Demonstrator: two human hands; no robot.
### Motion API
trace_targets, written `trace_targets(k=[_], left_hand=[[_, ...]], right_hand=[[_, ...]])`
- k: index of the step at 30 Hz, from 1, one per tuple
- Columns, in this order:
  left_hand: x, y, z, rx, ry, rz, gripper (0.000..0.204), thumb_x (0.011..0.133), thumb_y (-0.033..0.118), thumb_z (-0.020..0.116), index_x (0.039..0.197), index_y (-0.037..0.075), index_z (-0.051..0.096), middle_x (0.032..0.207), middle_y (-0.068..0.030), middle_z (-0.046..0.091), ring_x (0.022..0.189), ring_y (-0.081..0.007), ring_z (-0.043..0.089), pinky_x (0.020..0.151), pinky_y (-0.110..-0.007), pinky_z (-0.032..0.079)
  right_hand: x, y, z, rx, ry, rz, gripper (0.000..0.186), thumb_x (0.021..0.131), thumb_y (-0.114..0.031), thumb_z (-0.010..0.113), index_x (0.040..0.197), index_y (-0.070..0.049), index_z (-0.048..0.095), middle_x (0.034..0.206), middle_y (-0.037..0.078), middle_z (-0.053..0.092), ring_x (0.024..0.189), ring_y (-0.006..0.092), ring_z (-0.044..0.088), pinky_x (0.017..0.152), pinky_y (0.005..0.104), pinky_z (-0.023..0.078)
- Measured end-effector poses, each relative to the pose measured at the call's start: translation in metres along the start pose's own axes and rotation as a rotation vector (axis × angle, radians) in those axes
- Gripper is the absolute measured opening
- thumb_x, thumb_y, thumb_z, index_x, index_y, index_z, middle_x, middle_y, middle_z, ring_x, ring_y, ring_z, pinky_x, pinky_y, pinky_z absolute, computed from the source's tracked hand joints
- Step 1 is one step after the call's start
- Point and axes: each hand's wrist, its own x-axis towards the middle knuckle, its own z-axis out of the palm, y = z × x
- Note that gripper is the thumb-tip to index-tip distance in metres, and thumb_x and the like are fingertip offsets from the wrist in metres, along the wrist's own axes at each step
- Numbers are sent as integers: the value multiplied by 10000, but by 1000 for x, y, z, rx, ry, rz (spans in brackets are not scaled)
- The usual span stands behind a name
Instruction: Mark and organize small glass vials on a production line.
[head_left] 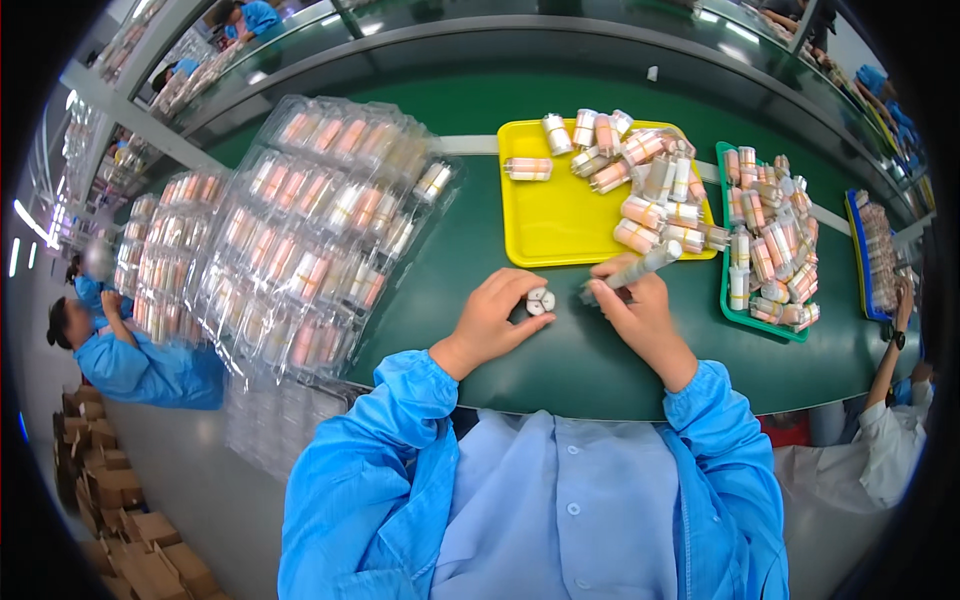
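Note:
My left hand (490, 318) is closed around a small bundle of three white-ended tubes (540, 300), seen end-on just above the green tabletop (430, 300). My right hand (638, 310) grips a pale, slanted cylinder (650, 262) whose upper end points to the far right; its lower end is partly hidden by the fingers. The two hands are a short way apart. Beyond them lies a yellow tray (530, 225) with banded bundles of pink and white tubes (640, 210) heaped toward its right side.
At the left are stacked clear plastic blister trays (310, 230) filled with tubes. To the right stand a green tray (725, 290) and a blue tray (862, 260), both loaded. A co-worker in blue (150, 365) sits at the left; another person's arm (890, 340) reaches in at the right.

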Motion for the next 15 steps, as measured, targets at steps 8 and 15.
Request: trace_targets(k=[8,15], left_hand=[[7,5,24,-22,9,-104,477,712,209,929,1069,41,662,977,-117,681,897,-311,663,782,-397,558],[7,1,31,35,64,-31,514,668,174,959,1051,52,640,929,-88,661,792,-257,643,690,-358,548]], right_hand=[[10,9,15,21,186,-187,166,876,-61,788,997,-13,684,907,85,668,620,129,578,538,281,450],[10,3,17,-66,153,-275,177,851,-72,825,948,-22,686,837,68,663,606,142,605,523,289,466]])
